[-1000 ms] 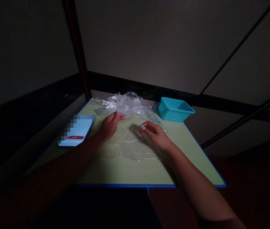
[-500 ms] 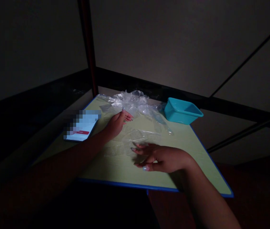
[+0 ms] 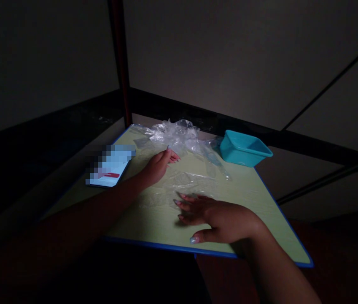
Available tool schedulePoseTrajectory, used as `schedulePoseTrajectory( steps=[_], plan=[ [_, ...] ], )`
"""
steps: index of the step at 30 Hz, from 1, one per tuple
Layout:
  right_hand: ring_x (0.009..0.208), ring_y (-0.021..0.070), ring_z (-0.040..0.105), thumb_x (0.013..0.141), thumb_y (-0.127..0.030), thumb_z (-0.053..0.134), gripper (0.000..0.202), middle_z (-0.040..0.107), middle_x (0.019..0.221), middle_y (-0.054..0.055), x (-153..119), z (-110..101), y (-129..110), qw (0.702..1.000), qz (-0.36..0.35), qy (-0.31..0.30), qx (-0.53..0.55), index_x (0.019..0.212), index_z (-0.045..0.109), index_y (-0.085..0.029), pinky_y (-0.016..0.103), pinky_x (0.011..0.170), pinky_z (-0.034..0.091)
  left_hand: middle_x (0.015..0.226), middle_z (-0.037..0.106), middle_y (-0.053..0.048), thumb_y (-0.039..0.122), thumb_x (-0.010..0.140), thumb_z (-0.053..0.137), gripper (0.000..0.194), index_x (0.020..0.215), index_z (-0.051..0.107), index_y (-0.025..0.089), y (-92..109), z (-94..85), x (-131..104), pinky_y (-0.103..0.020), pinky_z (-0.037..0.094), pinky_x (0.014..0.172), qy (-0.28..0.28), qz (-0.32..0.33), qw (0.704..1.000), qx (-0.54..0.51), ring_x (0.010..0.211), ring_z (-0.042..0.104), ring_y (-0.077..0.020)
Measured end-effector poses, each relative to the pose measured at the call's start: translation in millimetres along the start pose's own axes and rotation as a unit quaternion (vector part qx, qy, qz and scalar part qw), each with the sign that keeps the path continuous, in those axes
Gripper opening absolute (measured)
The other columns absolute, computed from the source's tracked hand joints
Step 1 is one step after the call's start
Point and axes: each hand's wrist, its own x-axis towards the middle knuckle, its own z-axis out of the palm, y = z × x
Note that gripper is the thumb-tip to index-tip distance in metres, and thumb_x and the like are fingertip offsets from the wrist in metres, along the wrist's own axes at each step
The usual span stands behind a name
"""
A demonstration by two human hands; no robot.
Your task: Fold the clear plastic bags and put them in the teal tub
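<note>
A clear, thin plastic bag [image 3: 188, 180] lies flat and wrinkled on the pale yellow tabletop. My right hand [image 3: 218, 217] is palm down over its near right part, fingers spread and thumb held apart; nothing is in it. Beyond the bag's far left side, my left hand [image 3: 161, 164] rests on its edge with the thumb up. Its fingers are loosely bent and hold nothing that I can see. Behind it is a crumpled heap of clear plastic bags [image 3: 179, 133], some of them trailing toward the right.
A turquoise plastic basket [image 3: 245, 148] stands at the table's right rear edge. On the left lies a phone [image 3: 112, 169] with a lit, partly blurred screen. The table [image 3: 153, 228] has a blue rim and stands in a dark corner against walls.
My right hand has opened wider, its thumb moving toward the table's near edge and its fingers flattening. My left hand looks nearly the same. The whole view has shifted slightly.
</note>
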Motion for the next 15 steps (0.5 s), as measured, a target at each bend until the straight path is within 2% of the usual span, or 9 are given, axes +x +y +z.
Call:
schedulePoseTrajectory(
  steps=[5,8,11,12,15],
  plan=[
    [0.140,0.0243,0.022,0.086,-0.041,0.058,0.054,0.041,0.143,0.011,0,4,1,1.000,0.017,-0.001,0.004,0.134,0.051,-0.017,0.043,0.115,0.014,0.097,0.068,-0.008,0.049,0.092,0.025,0.049,0.085,0.062,0.017,1,-0.4,-3,-0.037,0.046,0.093,-0.033,0.050,0.998,0.028,0.096,0.062,-0.0200],
    [0.140,0.0250,0.021,0.085,-0.045,0.057,0.061,0.036,0.146,0.014,1,5,2,1.000,0.026,-0.001,0.002,0.137,0.046,-0.015,0.043,0.115,0.015,0.104,0.067,-0.008,0.053,0.092,0.028,0.050,0.091,0.064,0.018,0,1.2,-9,-0.038,0.040,0.101,-0.105,0.091,0.989,0.055,0.105,0.059,-0.0206],
    [0.140,0.0248,0.023,0.085,-0.045,0.058,0.062,0.038,0.145,0.014,3,5,1,1.000,0.026,-0.001,0.000,0.137,0.046,-0.013,0.042,0.115,0.016,0.102,0.069,-0.009,0.058,0.091,0.029,0.054,0.102,0.062,0.018,-3,3.6,-15,-0.038,0.045,0.096,-0.224,0.064,0.972,0.037,0.098,0.064,-0.0208],
    [0.139,0.0248,0.024,0.085,-0.043,0.058,0.060,0.041,0.143,0.015,4,4,1,1.000,0.021,0.002,0.003,0.136,0.047,-0.012,0.041,0.114,0.017,0.100,0.069,-0.009,0.061,0.090,0.029,0.056,0.105,0.060,0.017,-4,4.1,-17,-0.038,0.047,0.092,-0.248,0.059,0.967,0.023,0.093,0.065,-0.0209],
    [0.137,0.0242,0.030,0.086,-0.038,0.059,0.052,0.047,0.139,0.015,5,2,4,1.000,-0.002,0.024,0.016,0.130,0.054,-0.010,0.036,0.112,0.023,0.096,0.068,-0.010,0.066,0.088,0.029,0.062,0.110,0.057,0.015,-6,4.5,-17,-0.037,0.050,0.083,-0.256,0.058,0.965,0.002,0.081,0.068,-0.0205]
  ],
)
